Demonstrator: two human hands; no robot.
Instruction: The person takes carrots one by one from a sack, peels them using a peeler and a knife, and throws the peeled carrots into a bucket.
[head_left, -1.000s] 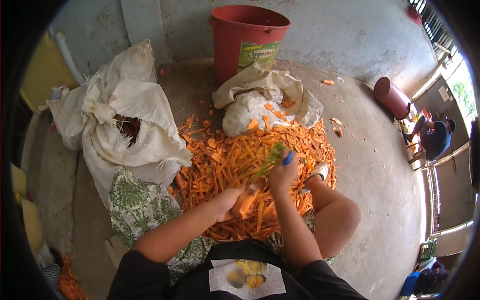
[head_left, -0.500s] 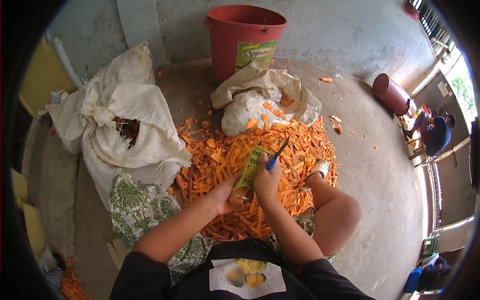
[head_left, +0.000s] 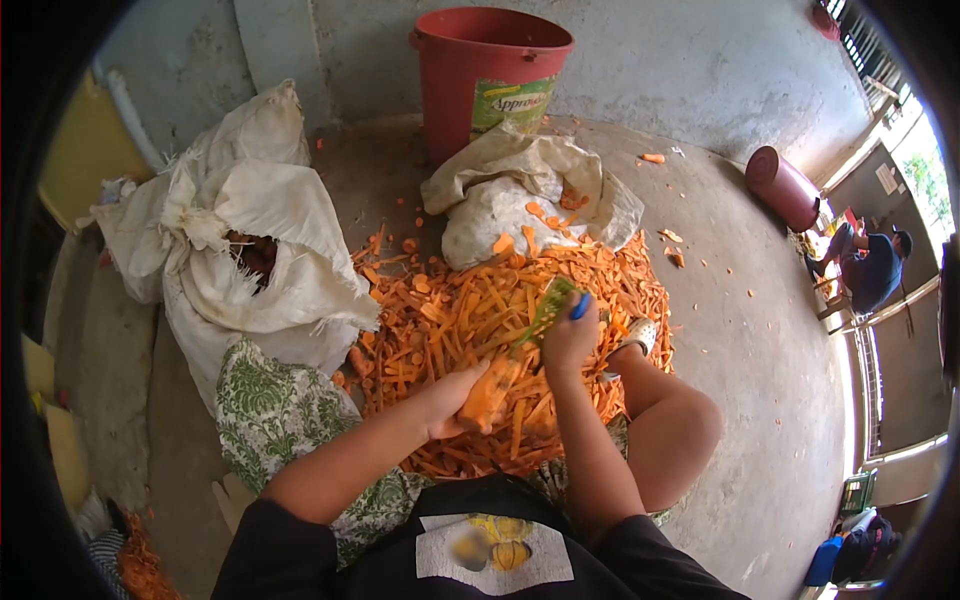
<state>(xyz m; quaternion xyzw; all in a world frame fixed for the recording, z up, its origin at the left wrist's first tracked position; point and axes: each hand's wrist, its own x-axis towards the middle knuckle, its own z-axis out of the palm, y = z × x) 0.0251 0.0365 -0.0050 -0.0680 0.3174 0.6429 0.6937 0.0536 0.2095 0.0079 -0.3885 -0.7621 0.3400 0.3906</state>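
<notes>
Your left hand (head_left: 450, 400) grips a thick orange carrot (head_left: 490, 392) over the peelings heap (head_left: 440, 312); your right hand (head_left: 570, 346) clasps a green slotted peeler (head_left: 547, 310) and blue handle (head_left: 580, 306). Concrete floor (head_left: 770, 400) spreads past the heap's right edge.

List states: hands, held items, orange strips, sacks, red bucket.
Left hand: grip closed on carrot
Carrot: held, angled
Right hand: grip closed on green tool
Green tool: held, carrot contact unclear
Blue handle: held, right hand
Orange strips: heaped
Large sack: gaping, frayed
Small sack: crumpled
Red bucket: upright, uncovered
</notes>
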